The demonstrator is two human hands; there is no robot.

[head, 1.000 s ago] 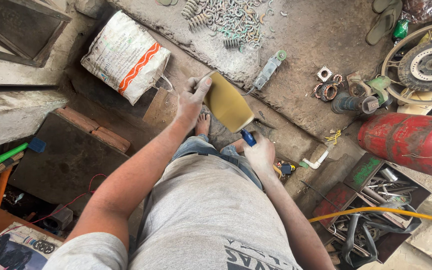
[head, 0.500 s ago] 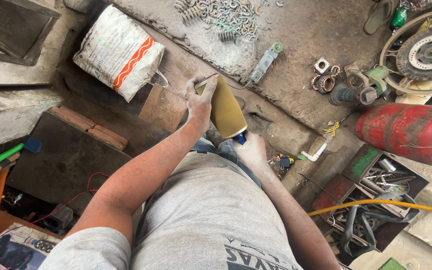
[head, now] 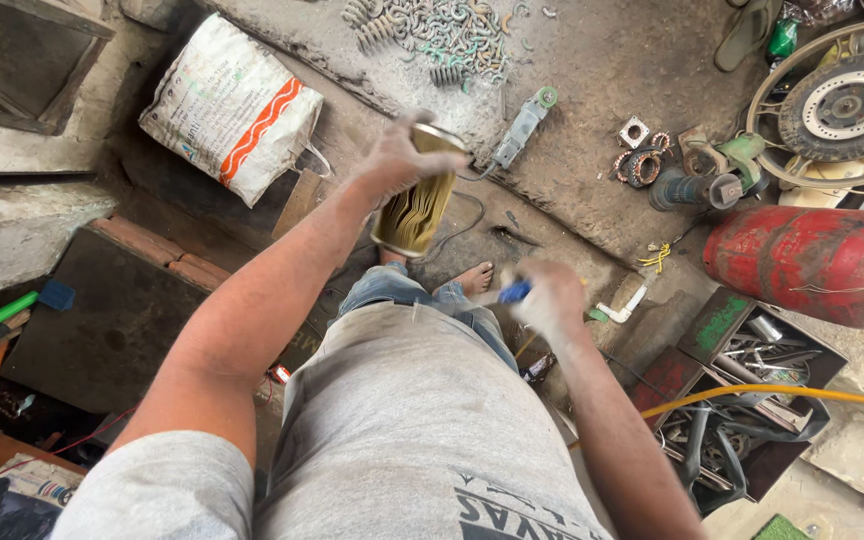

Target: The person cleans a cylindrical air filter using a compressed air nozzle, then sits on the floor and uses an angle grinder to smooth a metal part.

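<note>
Only one view is given, taken from a camera worn on the person's head. It is pointed steeply down over the grey shirt and both arms to the workshop floor. The torso is seen very near, the floor farther below. The left hand and right hand are placed near the middle of the picture.

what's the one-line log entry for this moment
left hand: grips yellow pleated cylinder, raised | right hand: holds blue-handled tool, low | nearby: red gas cylinder, sack
</note>
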